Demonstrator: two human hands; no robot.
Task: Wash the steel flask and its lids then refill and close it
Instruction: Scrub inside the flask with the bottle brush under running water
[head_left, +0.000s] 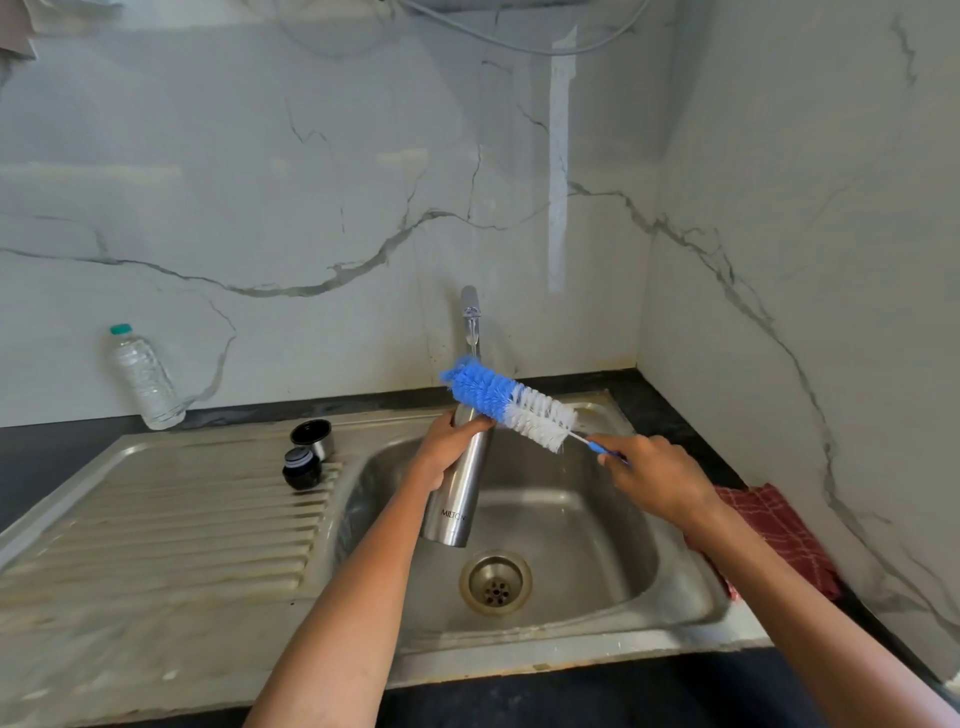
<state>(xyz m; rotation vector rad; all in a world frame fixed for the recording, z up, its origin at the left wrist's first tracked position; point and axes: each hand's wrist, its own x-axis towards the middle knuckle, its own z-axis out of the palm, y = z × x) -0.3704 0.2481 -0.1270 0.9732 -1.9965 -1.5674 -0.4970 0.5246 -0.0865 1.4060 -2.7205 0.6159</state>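
My left hand (451, 448) grips the steel flask (457, 499) near its open top and holds it upright and slightly tilted over the sink basin (587, 525). My right hand (655, 474) holds the handle of a blue and white bottle brush (509, 401). The bristles lie across the flask's mouth, right under the tap (470, 317), from which water runs. Two lids stand on the drainboard (171, 525) to the left: a steel cup lid (312, 437) and a black stopper (301, 468).
A clear plastic water bottle (145, 379) with a teal cap stands against the marble wall at the back left. A red checked cloth (779, 535) lies on the dark counter right of the sink. The drain (495, 583) is below the flask.
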